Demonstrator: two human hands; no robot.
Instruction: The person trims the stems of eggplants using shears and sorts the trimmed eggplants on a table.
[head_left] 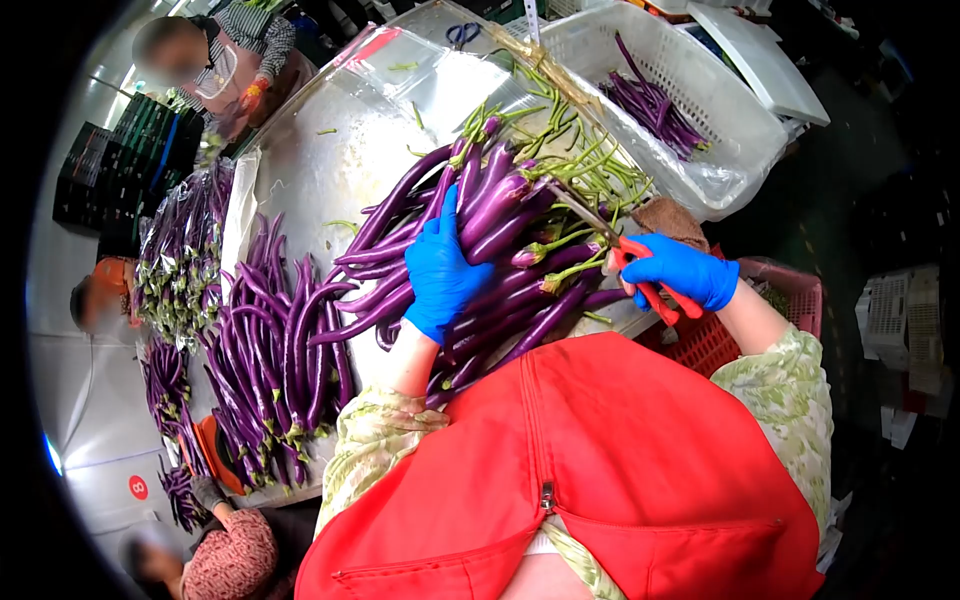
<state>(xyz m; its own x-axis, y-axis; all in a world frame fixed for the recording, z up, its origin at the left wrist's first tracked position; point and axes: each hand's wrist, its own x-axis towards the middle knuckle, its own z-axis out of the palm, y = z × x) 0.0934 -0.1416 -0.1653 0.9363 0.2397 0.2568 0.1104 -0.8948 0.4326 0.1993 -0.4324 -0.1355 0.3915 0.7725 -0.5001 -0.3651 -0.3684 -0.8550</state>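
Observation:
My left hand point(440, 272), in a blue glove, lies on a heap of long purple eggplants point(390, 215). Its thumb and index finger are spread around the lower end of one thick eggplant point(494, 205), gripping it. In my blue-gloved right hand point(682, 270) are red-handled scissors point(634, 247), the fingers closed round the handles. Their metal blades reach left to the stem end of the eggplants under my left hand. Several cut green stems point(600, 165) lie beyond the heap. The undersides of my left fingers are hidden.
A white basket point(745, 150) holding several eggplants stands at the far right. More eggplants point(270, 350) lie in rows on the left of the metal table point(300, 190). A red crate point(800, 285) sits below my right arm. Other people point(235, 555) work along the left side.

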